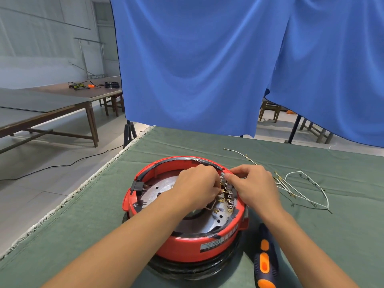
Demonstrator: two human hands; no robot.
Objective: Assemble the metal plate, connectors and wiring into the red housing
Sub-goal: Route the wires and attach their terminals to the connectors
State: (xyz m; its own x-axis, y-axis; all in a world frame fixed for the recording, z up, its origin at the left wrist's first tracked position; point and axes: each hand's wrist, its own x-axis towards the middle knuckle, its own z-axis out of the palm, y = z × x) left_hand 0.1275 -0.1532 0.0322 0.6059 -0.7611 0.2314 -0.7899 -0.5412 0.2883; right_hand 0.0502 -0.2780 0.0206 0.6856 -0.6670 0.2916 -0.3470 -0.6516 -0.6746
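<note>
Green cloth (187, 142) covers the work table, with a blue curtain (207, 59) hanging behind it. Both hands work inside the red housing (187, 246), which sits at table centre. The left hand (197, 186) reaches in from 7 o'clock, fingers curled and pinching a small brass connector. The right hand (253, 186) enters from 5 o'clock, fingertips pinching the connector block (228, 194) at the housing's 2 o'clock rim. The hands almost touch. A round metal plate (162, 188) lies inside the housing. Loose white wires (299, 188) lie at 3 o'clock of the housing. A blue-and-orange screwdriver (265, 265) lies at 5 o'clock.
</note>
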